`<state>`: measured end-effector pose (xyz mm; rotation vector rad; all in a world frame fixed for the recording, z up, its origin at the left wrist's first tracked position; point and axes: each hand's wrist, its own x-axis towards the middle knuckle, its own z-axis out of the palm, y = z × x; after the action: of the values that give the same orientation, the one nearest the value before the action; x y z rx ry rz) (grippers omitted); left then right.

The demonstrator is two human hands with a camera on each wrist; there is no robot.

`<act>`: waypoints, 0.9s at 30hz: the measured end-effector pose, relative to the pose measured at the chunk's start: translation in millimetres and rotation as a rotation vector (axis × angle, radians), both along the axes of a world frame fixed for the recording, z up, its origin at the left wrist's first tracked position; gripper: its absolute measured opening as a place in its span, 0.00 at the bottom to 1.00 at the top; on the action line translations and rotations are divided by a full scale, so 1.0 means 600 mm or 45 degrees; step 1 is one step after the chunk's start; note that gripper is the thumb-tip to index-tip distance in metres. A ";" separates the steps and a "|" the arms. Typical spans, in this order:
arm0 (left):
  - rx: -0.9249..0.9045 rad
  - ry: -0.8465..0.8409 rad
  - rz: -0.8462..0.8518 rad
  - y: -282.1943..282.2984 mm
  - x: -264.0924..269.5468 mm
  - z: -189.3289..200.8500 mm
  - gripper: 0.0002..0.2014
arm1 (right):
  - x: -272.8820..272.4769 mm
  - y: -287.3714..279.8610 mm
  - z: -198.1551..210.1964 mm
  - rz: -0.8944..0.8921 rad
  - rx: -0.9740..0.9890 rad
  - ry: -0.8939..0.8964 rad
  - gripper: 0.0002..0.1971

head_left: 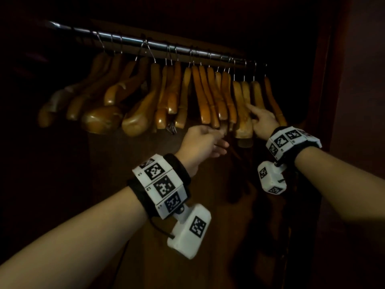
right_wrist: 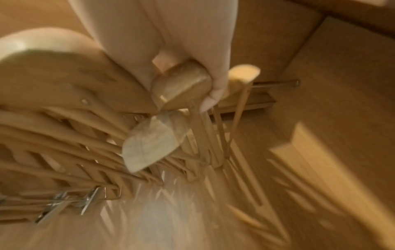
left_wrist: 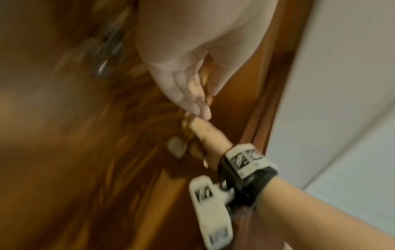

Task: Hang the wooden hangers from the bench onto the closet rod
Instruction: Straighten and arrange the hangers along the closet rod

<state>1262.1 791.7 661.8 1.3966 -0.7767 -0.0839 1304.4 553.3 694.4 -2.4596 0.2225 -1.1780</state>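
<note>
Several wooden hangers (head_left: 204,97) hang in a row from the metal closet rod (head_left: 145,43). My right hand (head_left: 256,115) is at the right end of the row; thumb and index finger (right_wrist: 213,94) pinch the lower end of one wooden hanger (head_left: 242,122), seen close up as a rounded hanger end (right_wrist: 179,79). My left hand (head_left: 224,142) reaches under the middle hangers, fingers loosely extended, the thumb near a hanger tip. In the blurred left wrist view, the left hand (left_wrist: 192,94) holds nothing and the right hand (left_wrist: 203,135) lies just beyond it.
The dark closet side wall (head_left: 325,101) stands just right of the last hanger. One hanger with metal clips (head_left: 171,128) hangs left of my left hand. The brown back panel (head_left: 166,184) lies below the row. A white wall (left_wrist: 342,84) lies outside the closet.
</note>
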 end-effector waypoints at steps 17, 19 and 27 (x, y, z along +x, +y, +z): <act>0.039 -0.604 0.987 0.081 -0.063 0.055 0.04 | -0.034 0.026 -0.038 0.160 0.248 -0.179 0.23; 0.008 -0.630 1.097 0.094 -0.070 0.063 0.03 | -0.048 0.044 -0.025 0.151 0.309 -0.202 0.20; 0.204 -0.738 1.571 0.208 -0.062 0.104 0.10 | -0.101 0.154 0.037 0.233 0.253 -0.299 0.21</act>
<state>1225.2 916.4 724.4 1.8653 -0.2415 1.2767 1244.0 645.6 716.6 -2.1010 0.0426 -1.2838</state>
